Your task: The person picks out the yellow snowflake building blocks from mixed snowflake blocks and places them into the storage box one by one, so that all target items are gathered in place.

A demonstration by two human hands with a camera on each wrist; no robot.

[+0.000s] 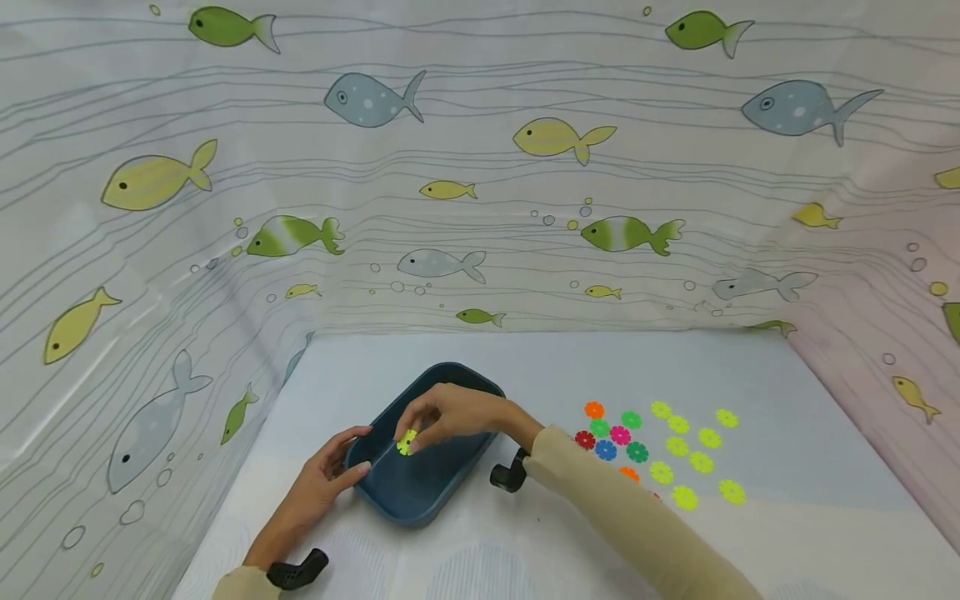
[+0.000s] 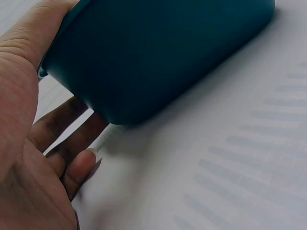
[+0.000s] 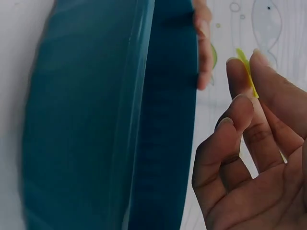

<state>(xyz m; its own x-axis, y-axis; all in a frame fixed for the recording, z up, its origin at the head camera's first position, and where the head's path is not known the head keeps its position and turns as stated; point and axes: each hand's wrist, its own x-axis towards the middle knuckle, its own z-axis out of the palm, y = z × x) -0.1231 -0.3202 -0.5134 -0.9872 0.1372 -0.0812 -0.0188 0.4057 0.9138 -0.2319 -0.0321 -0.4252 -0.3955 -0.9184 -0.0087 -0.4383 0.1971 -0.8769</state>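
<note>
Over the dark blue plastic basin (image 1: 405,504), my right hand (image 1: 457,414) pinches a yellow notched disc (image 1: 407,442) between thumb and fingertips. Seen edge-on in the right wrist view, the disc (image 3: 247,73) shows as a thin strip, and the other fingers of the right hand (image 3: 249,143) are bent. My left hand (image 1: 326,468) holds the basin at its left end. The left wrist view has the thumb (image 2: 41,28) along the rim and the other fingers (image 2: 62,124) against the outside wall, near the base. No discs show inside the visible part of the basin.
Right of the basin lie several loose notched discs: yellow (image 1: 677,447), blue (image 1: 606,450), pink (image 1: 620,435), green (image 1: 637,452) and orange (image 1: 594,410). The right sleeve (image 1: 622,517) covers part of that group. A fish-patterned sheet (image 1: 495,283) rises behind and beside the white table (image 1: 540,358).
</note>
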